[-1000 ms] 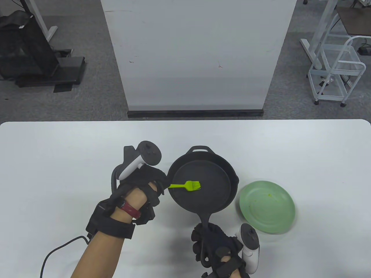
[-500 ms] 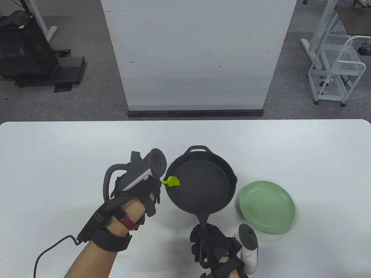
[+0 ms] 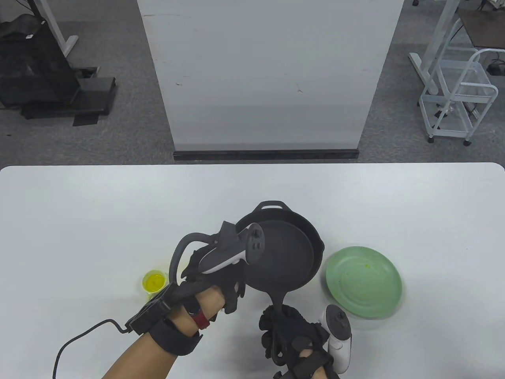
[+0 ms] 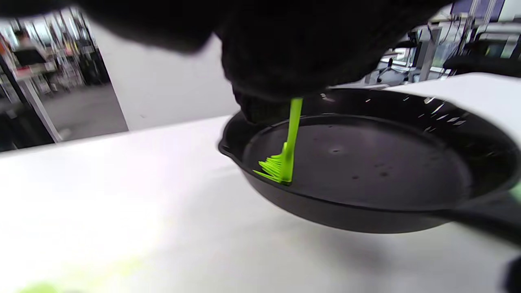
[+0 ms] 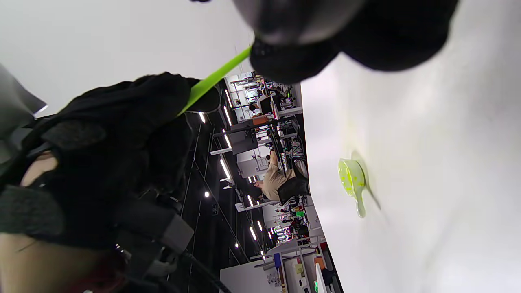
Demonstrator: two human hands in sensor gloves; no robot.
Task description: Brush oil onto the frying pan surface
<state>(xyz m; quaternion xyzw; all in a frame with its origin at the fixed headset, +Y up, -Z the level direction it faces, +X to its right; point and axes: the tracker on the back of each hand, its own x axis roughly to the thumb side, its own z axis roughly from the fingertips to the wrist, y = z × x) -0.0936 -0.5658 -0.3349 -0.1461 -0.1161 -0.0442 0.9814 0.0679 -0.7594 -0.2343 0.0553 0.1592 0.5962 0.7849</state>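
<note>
Near the tabletop's front edge, the left hand [image 3: 215, 276] has moved over the frying pan [image 3: 290, 256], gripping the green brush [image 4: 283, 162], bristles on its floor. Right hand [image 3: 294, 335] still grips the handle; yellow cup [image 3: 154, 281] now uncovered.

black frying pan [image 3: 288, 252], green brush [image 4: 283, 160] inside

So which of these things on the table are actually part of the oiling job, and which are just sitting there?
In use:
- frying pan, its handle held by the right hand
- green brush, held by the left hand, bristles on the pan floor
- small cup of yellow oil

Just sitting there:
- green plate, right of the pan
</note>
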